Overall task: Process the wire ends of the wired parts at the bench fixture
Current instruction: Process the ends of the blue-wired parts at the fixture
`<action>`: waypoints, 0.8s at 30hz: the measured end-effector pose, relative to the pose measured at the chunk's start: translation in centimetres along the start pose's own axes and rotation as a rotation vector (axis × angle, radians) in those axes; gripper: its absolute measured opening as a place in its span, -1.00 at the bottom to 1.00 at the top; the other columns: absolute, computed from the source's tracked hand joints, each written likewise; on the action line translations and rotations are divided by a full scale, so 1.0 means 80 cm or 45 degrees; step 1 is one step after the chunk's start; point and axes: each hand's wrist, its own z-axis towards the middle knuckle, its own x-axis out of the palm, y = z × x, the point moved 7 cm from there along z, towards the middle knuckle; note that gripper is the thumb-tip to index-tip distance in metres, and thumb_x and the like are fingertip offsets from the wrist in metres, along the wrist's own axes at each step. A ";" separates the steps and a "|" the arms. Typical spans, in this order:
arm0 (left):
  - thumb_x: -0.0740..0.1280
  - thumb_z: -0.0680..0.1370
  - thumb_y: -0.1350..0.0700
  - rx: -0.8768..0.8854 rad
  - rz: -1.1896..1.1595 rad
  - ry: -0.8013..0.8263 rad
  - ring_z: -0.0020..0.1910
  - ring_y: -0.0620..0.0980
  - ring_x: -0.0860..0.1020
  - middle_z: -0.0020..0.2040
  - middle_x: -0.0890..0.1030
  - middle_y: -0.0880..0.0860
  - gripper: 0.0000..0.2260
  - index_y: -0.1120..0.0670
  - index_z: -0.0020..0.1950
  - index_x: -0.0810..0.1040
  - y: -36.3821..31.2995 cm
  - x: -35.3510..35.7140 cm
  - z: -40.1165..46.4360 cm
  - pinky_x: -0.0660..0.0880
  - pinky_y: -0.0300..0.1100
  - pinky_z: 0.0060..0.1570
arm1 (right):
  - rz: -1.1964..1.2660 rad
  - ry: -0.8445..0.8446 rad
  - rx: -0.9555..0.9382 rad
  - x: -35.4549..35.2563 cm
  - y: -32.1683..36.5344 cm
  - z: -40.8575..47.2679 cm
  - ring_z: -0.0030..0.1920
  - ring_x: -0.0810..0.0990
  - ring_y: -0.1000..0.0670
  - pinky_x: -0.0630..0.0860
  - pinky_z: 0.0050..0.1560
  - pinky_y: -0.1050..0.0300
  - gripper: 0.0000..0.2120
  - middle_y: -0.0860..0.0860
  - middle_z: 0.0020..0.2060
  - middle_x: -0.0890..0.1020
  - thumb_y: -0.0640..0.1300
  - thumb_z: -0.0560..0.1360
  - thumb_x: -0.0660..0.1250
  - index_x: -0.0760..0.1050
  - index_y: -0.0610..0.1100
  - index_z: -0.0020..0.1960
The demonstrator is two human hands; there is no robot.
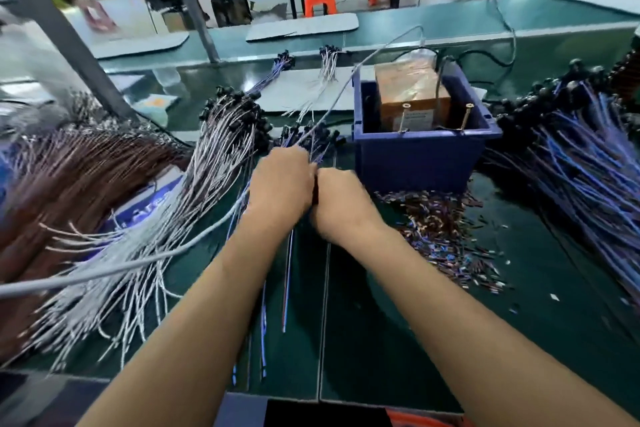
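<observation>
The wired parts (313, 140) are thin blue and white wires with small black heads, gathered in a bunch on the green bench beside the fixture (412, 99); the fixture is a brown block standing in a blue bin (420, 158); both are blurred.

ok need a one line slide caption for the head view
Both hands, left hand and right hand, meet over the green bench before a blue bin, wire bundles around.

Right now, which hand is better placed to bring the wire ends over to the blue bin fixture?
Probably the right hand: it sits nearer the blue bin, just left of its front wall. The left hand is farther away, gripping the wire bundle.
</observation>
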 end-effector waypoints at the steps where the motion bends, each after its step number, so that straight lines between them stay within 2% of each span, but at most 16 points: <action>1: 0.30 0.66 -0.02 -0.004 0.004 0.016 0.06 0.30 0.62 0.04 0.65 0.23 -0.75 0.14 0.09 0.63 0.002 0.004 0.008 0.47 0.00 -0.07 | -0.002 0.015 0.024 0.006 0.001 0.006 -0.12 0.62 -0.25 0.41 -0.20 0.08 -0.93 -0.09 -0.18 0.59 -0.22 0.47 0.35 0.49 -0.08 -0.08; 3: 0.31 0.66 -0.03 -0.009 -0.023 0.082 0.12 0.29 0.60 0.09 0.64 0.24 -0.75 0.15 0.13 0.60 0.001 0.016 0.026 0.47 0.02 0.00 | -0.068 -0.002 0.085 0.011 -0.001 0.016 -0.09 0.60 -0.23 0.44 -0.16 0.07 -0.82 -0.14 -0.03 0.64 -0.14 0.50 0.37 0.52 -0.13 0.09; 6: 0.36 0.65 -0.01 -0.029 -0.041 0.118 0.13 0.30 0.59 0.10 0.63 0.25 -0.75 0.19 0.10 0.57 -0.005 0.028 0.048 0.44 0.00 -0.03 | -0.118 -0.004 0.153 0.010 -0.005 0.024 -0.07 0.61 -0.24 0.48 -0.14 0.06 -0.84 -0.15 0.00 0.66 -0.14 0.53 0.36 0.50 -0.16 0.07; 9: 0.38 0.62 0.14 -0.046 -0.024 0.105 0.11 0.29 0.62 0.08 0.63 0.24 -0.88 0.20 0.05 0.57 -0.011 0.031 0.059 0.41 -0.02 -0.10 | -0.105 0.008 0.177 0.009 -0.009 0.029 -0.17 0.64 -0.21 0.59 -0.16 0.02 -0.93 -0.17 -0.11 0.68 -0.19 0.52 0.34 0.52 -0.20 -0.05; 11: 0.36 0.59 0.22 -0.080 -0.057 0.099 0.08 0.28 0.62 0.03 0.62 0.21 -0.96 0.16 -0.04 0.52 -0.008 0.033 0.064 0.42 -0.03 -0.11 | -0.087 -0.003 0.180 0.010 -0.011 0.032 -0.21 0.68 -0.20 0.63 -0.17 0.04 -0.91 -0.15 -0.21 0.67 -0.17 0.52 0.33 0.53 -0.19 -0.14; 13: 0.37 0.55 0.22 -0.153 -0.129 0.114 -0.04 0.20 0.57 -0.12 0.54 0.12 -0.83 0.13 -0.19 0.41 0.001 0.034 0.066 0.38 -0.09 -0.12 | -0.107 -0.041 0.182 0.011 -0.010 0.033 -0.30 0.61 -0.16 0.52 -0.27 0.11 -0.80 -0.08 -0.30 0.61 -0.04 0.53 0.36 0.52 -0.15 -0.18; 14: 0.37 0.52 0.21 -0.199 -0.199 0.126 -0.10 0.17 0.54 -0.19 0.49 0.07 -0.82 0.14 -0.22 0.41 0.007 0.034 0.067 0.37 -0.13 -0.13 | -0.111 -0.070 0.184 0.011 -0.010 0.033 -0.35 0.53 -0.14 0.43 -0.32 0.13 -0.73 -0.04 -0.33 0.54 0.05 0.53 0.38 0.48 -0.12 -0.20; 16: 0.37 0.48 0.20 -0.279 -0.361 0.183 -0.17 0.15 0.54 -0.26 0.52 0.08 -0.91 0.18 -0.21 0.53 0.017 0.035 0.070 0.37 -0.20 -0.25 | -0.097 -0.118 0.192 0.012 -0.012 0.030 -0.40 0.41 -0.09 0.29 -0.40 0.14 -0.60 -0.02 -0.36 0.44 0.18 0.54 0.36 0.37 -0.08 -0.27; 18: 0.37 0.47 0.19 -0.365 -0.574 0.273 -0.27 0.15 0.50 -0.32 0.53 0.11 -0.88 0.20 -0.24 0.56 0.022 0.037 0.069 0.33 -0.20 -0.37 | -0.085 -0.138 0.166 0.013 -0.012 0.027 -0.32 0.51 -0.16 0.34 -0.37 0.09 -0.57 -0.06 -0.30 0.52 0.25 0.56 0.33 0.35 -0.06 -0.24; 20: 0.34 0.48 0.22 -0.507 -0.920 0.374 -0.37 0.13 0.39 -0.43 0.45 0.10 -0.82 0.16 -0.32 0.46 0.019 0.040 0.062 0.30 -0.18 -0.36 | -0.074 -0.159 0.125 0.013 -0.011 0.022 -0.23 0.57 -0.21 0.43 -0.29 0.02 -0.57 -0.09 -0.22 0.61 0.30 0.59 0.26 0.44 -0.08 -0.14; 22: 0.30 0.49 0.25 -0.649 -1.253 0.409 -0.42 0.07 0.35 -0.55 0.39 0.04 -0.78 0.13 -0.35 0.41 0.011 0.038 0.051 0.25 -0.20 -0.40 | 0.040 -0.193 0.039 0.013 -0.010 0.013 -0.26 0.59 -0.19 0.50 -0.27 -0.01 -0.55 -0.07 -0.28 0.63 0.29 0.63 0.20 0.49 -0.06 -0.15; 24: 0.28 0.52 0.23 -0.753 -1.524 0.387 -0.43 0.05 0.44 -0.53 0.42 0.01 -0.82 0.12 -0.29 0.43 0.000 0.027 0.037 0.29 -0.25 -0.40 | 0.268 -0.220 -0.058 0.014 -0.010 0.000 -0.34 0.58 -0.11 0.49 -0.28 -0.01 -0.54 -0.06 -0.37 0.62 0.22 0.67 0.19 0.50 -0.09 -0.21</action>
